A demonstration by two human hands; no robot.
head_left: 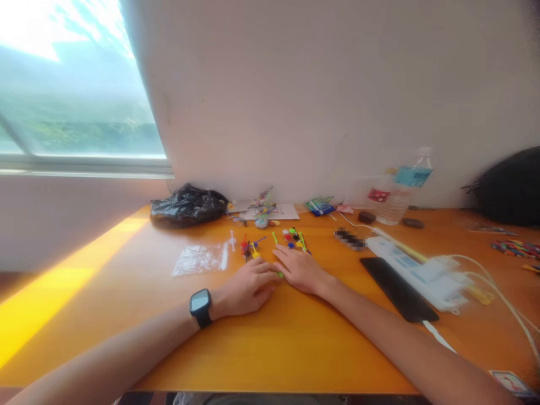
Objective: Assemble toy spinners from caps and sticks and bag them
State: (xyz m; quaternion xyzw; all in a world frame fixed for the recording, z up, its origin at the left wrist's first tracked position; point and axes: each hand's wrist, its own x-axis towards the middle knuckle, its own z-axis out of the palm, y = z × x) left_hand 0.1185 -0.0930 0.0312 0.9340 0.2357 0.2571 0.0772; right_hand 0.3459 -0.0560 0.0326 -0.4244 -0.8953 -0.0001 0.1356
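Observation:
My left hand (247, 284), with a black watch (200, 306) on its wrist, rests low over the table, its fingers loosely bent and apart, pointing right. My right hand (301, 270) lies nearly flat with its fingers stretched to the upper left. The fingertips of both hands meet beside a small green piece (280, 274), mostly hidden; I cannot make out a grip on it. Just beyond them are small coloured plastic pieces: a yellow one (255, 254), a red one (243, 245), a light-green stick (275, 238) and a mixed cluster (291, 237). A white piece (232, 241) lies further left.
A clear plastic bag (200, 259) lies left of the pieces, and a black plastic bag (188, 205) sits behind. To the right are a phone (399, 288), a white power strip (417, 273) with cables and a water bottle (394, 205). Coloured pieces (517, 248) lie at far right.

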